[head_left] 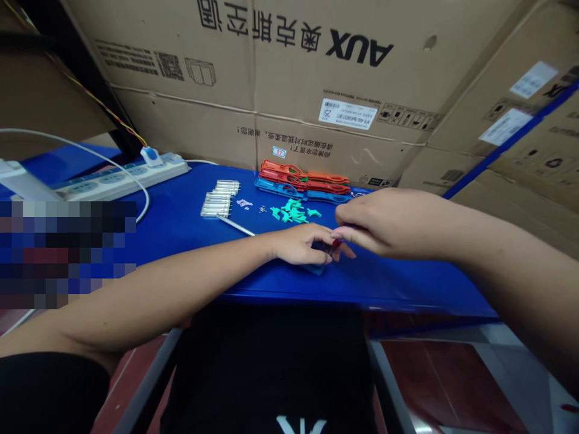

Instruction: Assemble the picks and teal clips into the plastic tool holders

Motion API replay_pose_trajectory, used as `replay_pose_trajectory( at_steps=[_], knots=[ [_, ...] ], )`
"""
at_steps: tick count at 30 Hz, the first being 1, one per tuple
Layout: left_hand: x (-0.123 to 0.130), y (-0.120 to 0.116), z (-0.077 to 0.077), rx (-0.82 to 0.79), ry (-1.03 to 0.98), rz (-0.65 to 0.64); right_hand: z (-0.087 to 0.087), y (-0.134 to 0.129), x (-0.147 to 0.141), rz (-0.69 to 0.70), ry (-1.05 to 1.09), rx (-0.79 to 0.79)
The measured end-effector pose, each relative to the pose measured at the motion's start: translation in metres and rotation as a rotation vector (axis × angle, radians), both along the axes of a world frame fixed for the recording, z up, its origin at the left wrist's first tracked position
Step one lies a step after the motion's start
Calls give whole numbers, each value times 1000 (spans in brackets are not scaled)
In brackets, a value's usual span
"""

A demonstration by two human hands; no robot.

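My left hand (299, 243) rests low over the front of the blue table, its fingers curled round something dark that I cannot make out. A flat blue piece (315, 269) shows beneath that hand. Just to its right, my right hand (377, 220) is closed, thumb and fingers meeting the left fingertips. A small red piece (336, 243) shows between the two hands; most of it is hidden. Beyond them lies a heap of green plastic pieces (293, 211). A thin silver rod (236, 225) runs toward my left wrist.
Behind the green pieces are stacked red (280, 176) and blue plastic casings (280, 189). Clear tube-like parts (216, 204) lie in rows at left, near small pale bits (244, 204). A white power strip (129, 176) and cable are farther left. Cardboard (289, 78) walls the back.
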State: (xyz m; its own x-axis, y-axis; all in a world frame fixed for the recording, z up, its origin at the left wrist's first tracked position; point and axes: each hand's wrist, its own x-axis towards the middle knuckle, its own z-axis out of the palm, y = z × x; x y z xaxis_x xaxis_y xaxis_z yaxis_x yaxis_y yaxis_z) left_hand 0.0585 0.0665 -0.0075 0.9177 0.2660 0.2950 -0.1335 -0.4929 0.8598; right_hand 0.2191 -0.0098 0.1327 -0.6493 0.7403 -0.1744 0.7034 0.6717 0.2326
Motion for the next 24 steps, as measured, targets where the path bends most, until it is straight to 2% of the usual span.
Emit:
replay_pose_trajectory(
  at_steps=[3, 8, 15, 19, 24],
  knots=[
    [3, 4, -6, 97, 78, -16, -8, 0, -4, 8, -17, 2],
    [7, 8, -12, 127, 143, 191, -17, -1, -11, -18, -86, 139],
    [11, 6, -17, 129, 141, 218, -5, 3, -8, 47, -61, -54],
    [12, 7, -19, 134, 134, 215, -1, 3, -9, 68, -57, -101],
    [9, 8, -13, 123, 135, 242, -5, 5, -10, 12, -120, 60]
  ],
)
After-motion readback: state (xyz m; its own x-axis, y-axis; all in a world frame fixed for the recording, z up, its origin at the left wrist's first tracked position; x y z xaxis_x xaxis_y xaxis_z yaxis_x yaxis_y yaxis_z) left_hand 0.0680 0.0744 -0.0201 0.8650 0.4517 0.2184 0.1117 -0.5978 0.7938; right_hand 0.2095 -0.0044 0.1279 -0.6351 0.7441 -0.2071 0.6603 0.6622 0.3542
